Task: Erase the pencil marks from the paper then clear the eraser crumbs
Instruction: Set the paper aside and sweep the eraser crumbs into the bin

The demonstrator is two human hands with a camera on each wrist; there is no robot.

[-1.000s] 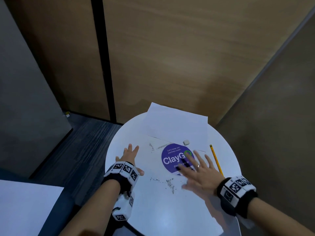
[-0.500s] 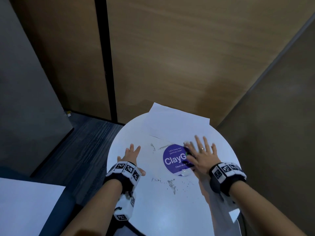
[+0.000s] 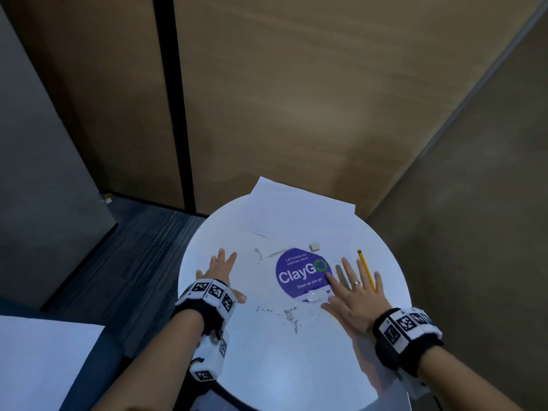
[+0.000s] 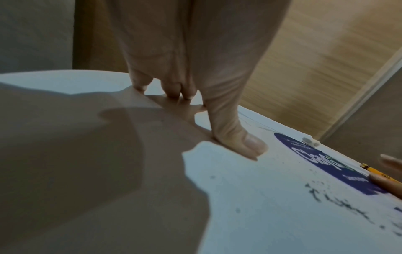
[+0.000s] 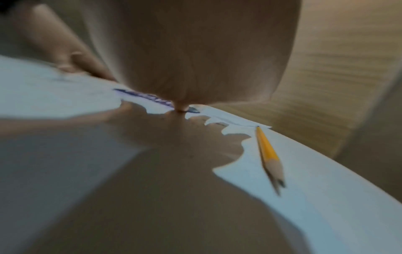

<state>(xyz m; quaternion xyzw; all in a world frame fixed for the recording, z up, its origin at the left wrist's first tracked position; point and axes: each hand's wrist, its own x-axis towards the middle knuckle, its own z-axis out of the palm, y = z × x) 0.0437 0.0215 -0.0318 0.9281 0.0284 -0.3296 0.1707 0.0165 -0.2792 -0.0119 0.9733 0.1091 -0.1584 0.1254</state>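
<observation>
A white sheet of paper (image 3: 299, 212) lies at the far side of the round white table (image 3: 275, 366), overhanging its back edge. Dark eraser crumbs (image 3: 289, 317) are scattered near the table's middle, also visible as crumbs (image 4: 339, 204) in the left wrist view. A small white eraser (image 3: 314, 246) sits just beyond the purple ClayGo sticker (image 3: 299, 274). My right hand (image 3: 353, 292) lies flat with fingers spread at the sticker's right edge. My left hand (image 3: 219, 271) presses flat on the table's left side, fingers straight (image 4: 239, 137). Neither hand holds anything.
A yellow pencil (image 3: 366, 269) lies just right of my right hand, close to the table's right rim; it shows as a pencil (image 5: 268, 154) in the right wrist view. Wooden wall panels (image 3: 296, 99) stand close behind. Dark carpet (image 3: 124, 253) lies left of the table.
My right hand swept forward over the sticker, then drew back toward me and to the right, uncovering the eraser and the pencil. My left hand stayed planted.
</observation>
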